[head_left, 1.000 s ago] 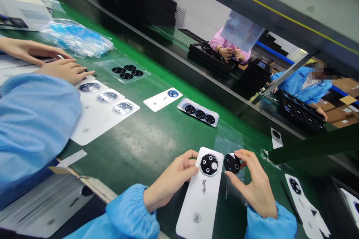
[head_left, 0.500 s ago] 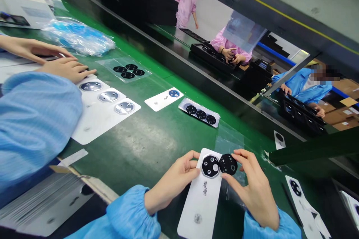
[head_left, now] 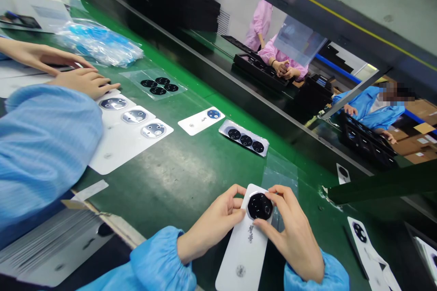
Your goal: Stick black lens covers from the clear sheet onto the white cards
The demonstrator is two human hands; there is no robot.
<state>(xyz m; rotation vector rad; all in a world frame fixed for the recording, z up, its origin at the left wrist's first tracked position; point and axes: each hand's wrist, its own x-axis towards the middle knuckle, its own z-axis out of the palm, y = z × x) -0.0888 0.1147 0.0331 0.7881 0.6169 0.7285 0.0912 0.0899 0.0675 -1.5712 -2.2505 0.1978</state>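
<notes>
A white phone back cover (head_left: 244, 250) lies on the green belt (head_left: 177, 173) in front of me. My left hand (head_left: 211, 225) pinches its upper left edge. My right hand (head_left: 290, 232) holds a black round camera lens piece (head_left: 260, 206) by its rim with thumb and fingers. The piece sits over the cover's camera ring. A strip of three black lens pieces (head_left: 244, 138) lies farther up the belt. Beside it rests another white cover with a blue lens film (head_left: 201, 120).
A co-worker's sleeve (head_left: 41, 145) and hands (head_left: 85, 82) are at the left, by three white covers (head_left: 131, 134). A clear film with black lens pieces (head_left: 157, 85) and a blue plastic bag (head_left: 99, 43) lie behind. More covers (head_left: 367, 245) sit at right. Other people work across the line.
My right hand has carried the black lens piece left from beside the cover onto its camera ring. My left hand has stayed on the cover's edge.
</notes>
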